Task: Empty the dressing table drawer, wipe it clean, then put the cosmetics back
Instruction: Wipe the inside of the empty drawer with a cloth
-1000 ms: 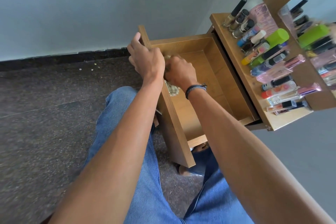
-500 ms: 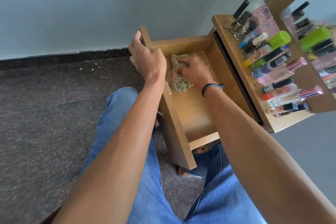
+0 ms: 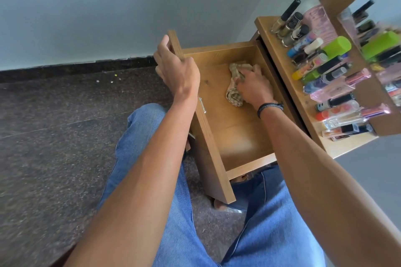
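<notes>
Mid-wipe on the emptied brown wooden drawer [image 3: 236, 134]

Left hand [image 3: 178, 71] has its fingers curled over the drawer's front edge to steady it. Right hand [image 3: 252, 88] has its fingers bunched on the beige striped cloth [image 3: 234, 91], pressing it to the drawer floor near the back. I'd hit the corners first, then sweep forward. The bottles and tubes of cosmetics [image 3: 325, 71] lie on the wooden table [image 3: 302, 102]; the labels are too blurry to read.

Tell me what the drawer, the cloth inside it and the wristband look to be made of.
The drawer: wood-grain board, probably laminated, matte brown; even grain and square-cut edges. The cloth: soft woven fabric, beige with darker stripes; it bunches and rolls. The wristband: dark braided cord, possibly thread or leather; too small to tell.
</notes>
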Available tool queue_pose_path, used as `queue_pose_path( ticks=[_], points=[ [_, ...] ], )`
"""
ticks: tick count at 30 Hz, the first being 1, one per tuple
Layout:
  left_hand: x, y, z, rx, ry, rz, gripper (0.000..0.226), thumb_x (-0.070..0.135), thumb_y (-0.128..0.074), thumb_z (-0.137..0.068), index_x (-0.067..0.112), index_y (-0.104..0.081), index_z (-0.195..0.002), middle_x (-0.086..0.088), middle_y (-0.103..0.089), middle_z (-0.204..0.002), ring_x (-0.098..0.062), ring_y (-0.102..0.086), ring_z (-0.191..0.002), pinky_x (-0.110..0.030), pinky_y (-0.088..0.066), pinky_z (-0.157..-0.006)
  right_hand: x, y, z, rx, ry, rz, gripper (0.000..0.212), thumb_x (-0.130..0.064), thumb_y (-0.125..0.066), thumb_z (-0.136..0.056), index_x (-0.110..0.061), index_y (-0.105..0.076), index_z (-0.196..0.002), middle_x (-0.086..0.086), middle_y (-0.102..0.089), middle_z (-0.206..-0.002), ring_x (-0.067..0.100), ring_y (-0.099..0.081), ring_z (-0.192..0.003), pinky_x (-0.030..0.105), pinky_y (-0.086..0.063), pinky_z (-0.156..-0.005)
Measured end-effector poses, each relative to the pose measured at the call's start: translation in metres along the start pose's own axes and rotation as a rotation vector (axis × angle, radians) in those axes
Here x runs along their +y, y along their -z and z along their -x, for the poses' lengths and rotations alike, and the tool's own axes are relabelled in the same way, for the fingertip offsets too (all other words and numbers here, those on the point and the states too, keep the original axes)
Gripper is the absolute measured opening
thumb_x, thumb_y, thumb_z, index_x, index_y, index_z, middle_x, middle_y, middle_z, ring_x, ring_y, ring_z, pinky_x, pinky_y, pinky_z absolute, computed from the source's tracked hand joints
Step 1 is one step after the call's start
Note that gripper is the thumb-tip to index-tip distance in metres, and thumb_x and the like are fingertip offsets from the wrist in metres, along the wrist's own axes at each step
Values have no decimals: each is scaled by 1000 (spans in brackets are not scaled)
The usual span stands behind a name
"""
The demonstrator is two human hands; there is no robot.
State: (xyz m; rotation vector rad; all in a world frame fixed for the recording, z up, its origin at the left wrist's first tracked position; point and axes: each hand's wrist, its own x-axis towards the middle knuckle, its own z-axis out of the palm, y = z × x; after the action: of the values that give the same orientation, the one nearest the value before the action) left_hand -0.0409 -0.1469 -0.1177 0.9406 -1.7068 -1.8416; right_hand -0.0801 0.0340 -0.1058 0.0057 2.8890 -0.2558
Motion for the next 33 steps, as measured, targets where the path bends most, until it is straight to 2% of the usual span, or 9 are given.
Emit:
queue_pose_path(
  ticks=[6, 14, 19, 27, 31, 33],
  points=[
    [-1, 1, -1, -19, 27, 9, 68, 2, -50, -78, 28, -47, -141, 10, -47, -130, -31, -60, -116, -49, -54, -97, 25, 3, 40, -51, -52, 37, 47, -32, -43, -106, -30, -44, -153, 9, -33, -153, 43, -51, -125, 46, -44, -101],
    [0, 2, -3, -25, 33, 7, 66, -3, -57, -83, 24, -47, -143, 7, -48, -132, -27, -58, -119, -45, -53, -100, 49, 9, 103, -156, -97, 192, 46, -23, -46, -105, -32, -42, -149, 10, -40, -145, 44, -57, -116, 47, -48, -87],
    [1, 2, -4, -18, 41, 18, 66, -5, -61, -84, 24, -49, -142, 6, -49, -132, -25, -56, -123, -45, -53, -101, 54, 13, 123, -173, -72, 231, 40, -21, -50, -104, -29, -45, -143, 10, -43, -142, 46, -58, -116, 50, -50, -90],
    [2, 2, -2, -5, 34, -7, 62, -1, -56, -81, 24, -53, -138, 5, -49, -130, -30, -57, -119, -48, -55, -95, 26, 3, 141, -201, 21, 173, 46, -16, -57, -100, -26, -47, -145, 11, -43, -144, 47, -63, -111, 50, -54, -95],
    [2, 3, -1, 2, 35, -19, 62, -1, -52, -80, 26, -53, -136, 7, -49, -126, -31, -58, -116, -50, -55, -93, -6, -16, 152, -203, 103, 73, 51, -8, -59, -98, -19, -46, -146, 9, -44, -140, 41, -68, -103, 43, -59, -90],
    [3, 3, 0, 2, 34, -21, 62, -2, -52, -80, 26, -52, -136, 5, -49, -129, -30, -58, -117, -50, -55, -94, -19, -26, 155, -175, 153, 44, 51, -1, -59, -96, -21, -50, -142, 6, -47, -136, 39, -69, -100, 42, -61, -87]
  ],
)
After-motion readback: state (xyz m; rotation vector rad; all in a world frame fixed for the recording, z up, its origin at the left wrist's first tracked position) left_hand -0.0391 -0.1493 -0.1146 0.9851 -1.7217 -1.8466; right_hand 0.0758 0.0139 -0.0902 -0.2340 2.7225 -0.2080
